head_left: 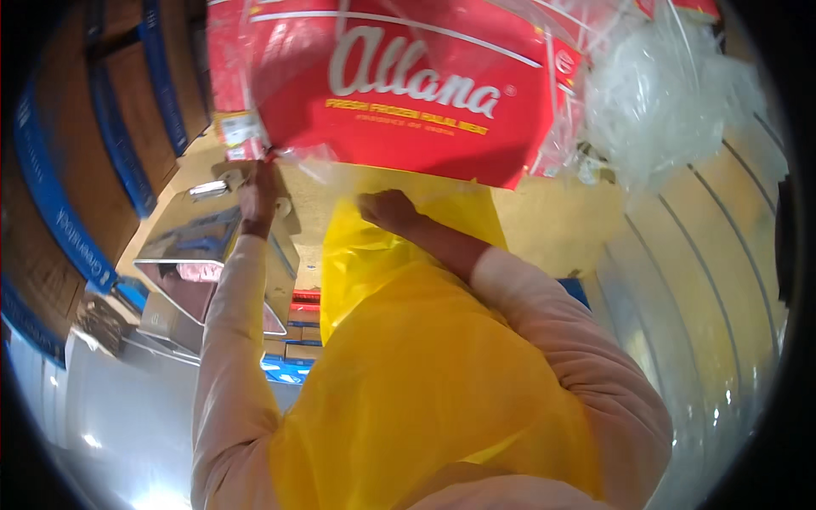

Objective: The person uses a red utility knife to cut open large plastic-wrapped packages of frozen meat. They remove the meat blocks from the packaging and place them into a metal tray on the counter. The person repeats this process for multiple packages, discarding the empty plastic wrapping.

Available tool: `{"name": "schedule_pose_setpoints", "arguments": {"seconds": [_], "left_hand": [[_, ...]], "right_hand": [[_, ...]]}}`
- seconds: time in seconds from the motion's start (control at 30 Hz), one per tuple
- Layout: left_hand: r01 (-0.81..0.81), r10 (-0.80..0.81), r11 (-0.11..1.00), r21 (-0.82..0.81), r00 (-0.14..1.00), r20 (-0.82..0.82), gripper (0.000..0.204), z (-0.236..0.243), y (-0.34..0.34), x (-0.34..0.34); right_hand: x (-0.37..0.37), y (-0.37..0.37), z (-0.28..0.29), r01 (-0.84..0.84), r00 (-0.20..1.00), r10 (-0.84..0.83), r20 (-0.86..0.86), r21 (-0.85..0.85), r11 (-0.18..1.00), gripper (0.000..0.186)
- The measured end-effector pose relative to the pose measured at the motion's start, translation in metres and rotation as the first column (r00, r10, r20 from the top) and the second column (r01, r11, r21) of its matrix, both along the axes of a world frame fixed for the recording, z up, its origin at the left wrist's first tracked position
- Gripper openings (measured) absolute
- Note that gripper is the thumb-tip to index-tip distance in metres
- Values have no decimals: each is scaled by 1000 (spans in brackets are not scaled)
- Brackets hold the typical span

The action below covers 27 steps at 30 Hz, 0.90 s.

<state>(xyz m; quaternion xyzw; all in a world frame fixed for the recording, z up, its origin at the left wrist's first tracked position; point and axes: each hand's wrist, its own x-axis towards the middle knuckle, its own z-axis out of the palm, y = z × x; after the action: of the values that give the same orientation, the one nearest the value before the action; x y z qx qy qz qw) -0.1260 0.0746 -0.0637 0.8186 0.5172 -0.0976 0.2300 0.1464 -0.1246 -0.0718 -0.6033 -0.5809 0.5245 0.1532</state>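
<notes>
A large red carton [433, 68], with printing and clear plastic around its sides, fills the top middle. My left hand [257, 197] reaches up to its lower left corner, fingers closed on that corner or its plastic. Below the carton, my right hand [387, 206] is closed over my yellow apron [425, 357]; what it holds, if anything, I cannot make out. A shiny metal container [183, 268] with something pink inside lies beside my left forearm.
Stacked brown cartons with blue edges [64, 170] line the left. Crumpled clear plastic [646, 110] sits at the upper right, above a pale slatted surface [688, 297]. A metal surface [110, 425] is at the lower left. More cartons [302, 336] show low beside the apron.
</notes>
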Motion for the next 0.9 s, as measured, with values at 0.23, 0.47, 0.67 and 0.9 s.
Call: {"name": "schedule_pose_setpoints", "arguments": {"seconds": [0.23, 0.47, 0.67, 0.9], "left_hand": [[-180, 175, 960, 215, 984, 41, 26, -44, -86, -19], [-64, 83, 993, 95, 974, -210, 27, 53, -33, 48], [392, -394, 919, -33, 913, -106, 28, 42, 21, 100], [-40, -123, 974, -222, 731, -672, 19, 90, -45, -143]], "right_hand": [[-42, 3, -153, -333, 679, -215, 702, 555, 762, 22], [4, -36, -35, -109, 980, 67, -186, -230, 967, 16], [60, -20, 46, -47, 943, 38, -329, -19, 999, 11], [76, -10, 66, -182, 950, 214, -226, 152, 971, 14]]}}
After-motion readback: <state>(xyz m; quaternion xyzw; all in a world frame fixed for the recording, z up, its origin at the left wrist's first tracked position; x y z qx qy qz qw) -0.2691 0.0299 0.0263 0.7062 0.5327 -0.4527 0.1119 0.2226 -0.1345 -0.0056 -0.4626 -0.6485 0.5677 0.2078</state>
